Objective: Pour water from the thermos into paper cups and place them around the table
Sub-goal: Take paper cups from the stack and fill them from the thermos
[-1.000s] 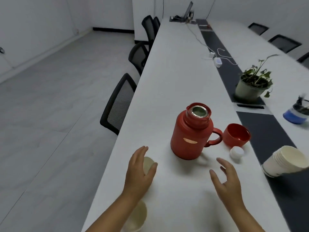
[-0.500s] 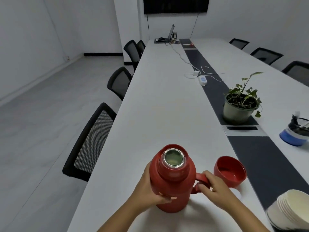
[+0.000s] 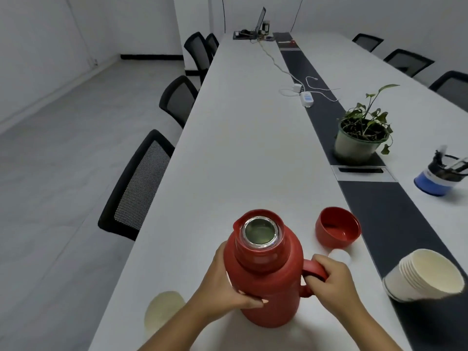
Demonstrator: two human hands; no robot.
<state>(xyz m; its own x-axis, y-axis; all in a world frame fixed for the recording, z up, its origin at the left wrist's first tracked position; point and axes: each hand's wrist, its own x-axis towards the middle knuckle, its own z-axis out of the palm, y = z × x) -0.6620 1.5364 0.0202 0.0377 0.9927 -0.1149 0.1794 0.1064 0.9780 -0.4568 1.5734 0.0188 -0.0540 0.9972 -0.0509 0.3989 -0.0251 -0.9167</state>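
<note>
A red thermos [image 3: 271, 272] stands upright near the table's front edge, its steel mouth uncovered. My left hand [image 3: 225, 285] grips its body from the left. My right hand [image 3: 331, 282] curls round the red handle on its right side. To the left of the thermos, close to the table edge, sits a paper cup [image 3: 163, 309], partly hidden by my left forearm. The red lid cup [image 3: 338, 230] stands mouth-up to the right, with a white stopper [image 3: 340, 257] just in front of it. A stack of paper cups [image 3: 425, 276] lies on its side at the right.
The long white table [image 3: 243, 138] has a dark strip [image 3: 385, 206] down its middle. On the strip stand a potted plant [image 3: 361, 138] and a power strip with cables [image 3: 306, 97]. A blue pen holder [image 3: 435, 178] sits at the right. Black mesh chairs [image 3: 138, 183] line the left side.
A second ago both hands hovered open, the left over a paper cup. They then took hold of the thermos body and handle. My view has since tipped down slightly, bringing the paper cup into sight.
</note>
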